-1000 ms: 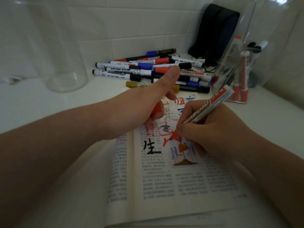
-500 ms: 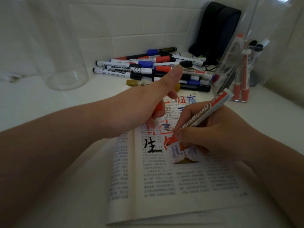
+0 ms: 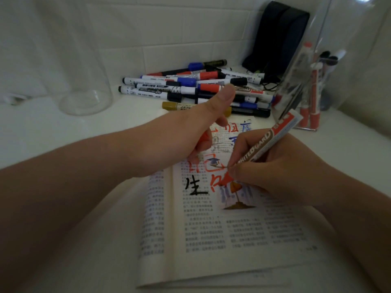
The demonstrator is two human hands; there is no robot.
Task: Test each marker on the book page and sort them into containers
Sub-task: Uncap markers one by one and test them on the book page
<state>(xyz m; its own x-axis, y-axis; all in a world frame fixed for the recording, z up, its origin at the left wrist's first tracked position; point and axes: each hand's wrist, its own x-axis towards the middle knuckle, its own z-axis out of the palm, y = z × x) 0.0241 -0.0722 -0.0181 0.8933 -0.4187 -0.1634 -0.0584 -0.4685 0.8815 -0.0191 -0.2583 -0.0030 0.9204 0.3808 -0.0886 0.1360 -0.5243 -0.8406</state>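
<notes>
Over the open book page [image 3: 211,229], head view: grips the red whiteboard marker [image 3: 267,142] in the right hand [image 3: 281,178], fingers curled round the barrel low by the nib, tail slanting up and away to the right. Puts the red nib end down at the paper among red strokes, just right of a bold black character. Reads as a writing hold, so probably the test stroke for this marker.

Braces the left hand [image 3: 179,142] on the upper left of the page, likely to pin the book flat near the spine. Sticks the thumb out straight and curls the other fingers round something red, probably the cap [image 3: 203,138], parked there for quick recapping.

Beyond the book, against the tiled wall: finds a heap of capped markers [image 3: 190,89] lying crosswise, red, blue, black and one gold. Seemingly the untested stock, kept within reach.

At far right, close to the writing hand: sees several markers standing in a clear container [image 3: 289,89], presumably those sorted. At far left: notes a second clear container [image 3: 88,102], nothing visible inside. Behind the heap: spots a dark pouch [image 3: 279,39] leaning on the wall.

Judges the task partway along. Next likely calls for recapping, then choosing a container; cannot tell which.
</notes>
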